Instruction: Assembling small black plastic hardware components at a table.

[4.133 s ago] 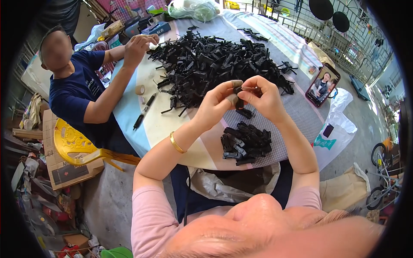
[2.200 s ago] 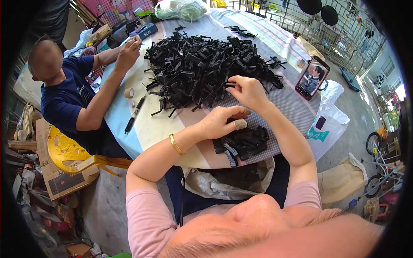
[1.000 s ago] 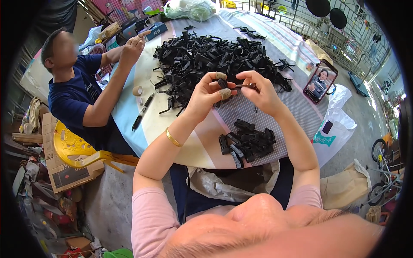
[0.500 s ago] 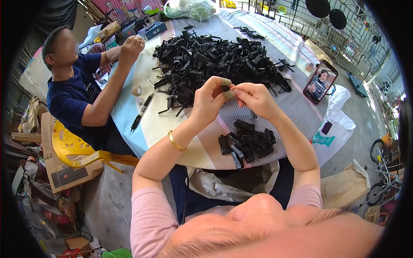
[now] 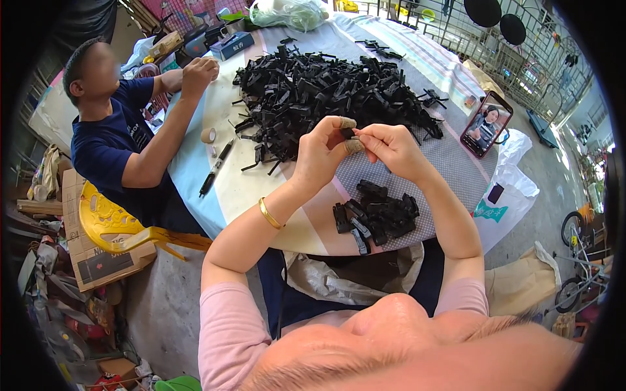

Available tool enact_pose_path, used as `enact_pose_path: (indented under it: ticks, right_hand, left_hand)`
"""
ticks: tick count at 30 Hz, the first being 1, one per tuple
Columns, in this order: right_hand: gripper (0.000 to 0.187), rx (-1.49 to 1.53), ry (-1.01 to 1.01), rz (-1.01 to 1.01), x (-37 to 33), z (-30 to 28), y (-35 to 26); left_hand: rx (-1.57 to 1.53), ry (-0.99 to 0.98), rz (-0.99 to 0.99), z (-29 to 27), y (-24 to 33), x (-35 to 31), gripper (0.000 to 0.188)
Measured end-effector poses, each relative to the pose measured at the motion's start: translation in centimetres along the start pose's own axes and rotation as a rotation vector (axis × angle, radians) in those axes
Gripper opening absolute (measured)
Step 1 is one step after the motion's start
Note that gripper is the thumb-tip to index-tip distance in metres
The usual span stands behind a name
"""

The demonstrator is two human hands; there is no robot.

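My left hand (image 5: 321, 151), two of its fingertips wrapped in tan tape, pinches a small black plastic part (image 5: 347, 133) over the table. From the other side my right hand (image 5: 393, 151) closes its thumb and forefinger on the same part's end; the fingers hide most of it. Just beyond both hands spreads a large heap of black plastic parts (image 5: 326, 88), many with thin prongs. A smaller cluster of black blocky pieces (image 5: 386, 218) lies between my forearms, near the table's front edge.
A phone (image 5: 486, 125) stands propped at the right beside a white plastic bag (image 5: 502, 186). On the left lie a black pen (image 5: 216, 168) and a tape roll (image 5: 208, 135). A co-worker (image 5: 134, 127) sits there, hands raised. An open sack (image 5: 319, 281) is at my lap.
My fingers have shifted slightly, and more of the black part shows between them. My left hand has edged a little to the right. The heap and the cluster look the same.
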State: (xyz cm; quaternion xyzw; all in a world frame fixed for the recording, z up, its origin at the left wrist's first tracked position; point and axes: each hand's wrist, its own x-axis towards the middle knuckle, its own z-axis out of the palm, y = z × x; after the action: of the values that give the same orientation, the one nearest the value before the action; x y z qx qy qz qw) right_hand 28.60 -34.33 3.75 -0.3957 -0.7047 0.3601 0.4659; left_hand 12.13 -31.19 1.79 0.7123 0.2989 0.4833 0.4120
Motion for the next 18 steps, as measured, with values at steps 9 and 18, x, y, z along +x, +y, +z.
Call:
enact_pose_path:
  ticks: [9,18]
  right_hand:
    - [0.016,0.179,0.032,0.194,0.3,1.0,0.1]
    - [0.023,-0.406,0.153,-0.132,0.0,0.5,-1.3]
  left_hand:
    - [0.156,0.152,0.178,0.2,0.9,-0.5,0.019]
    - [0.263,-0.004,0.159,0.5,0.3,-0.8,0.058]
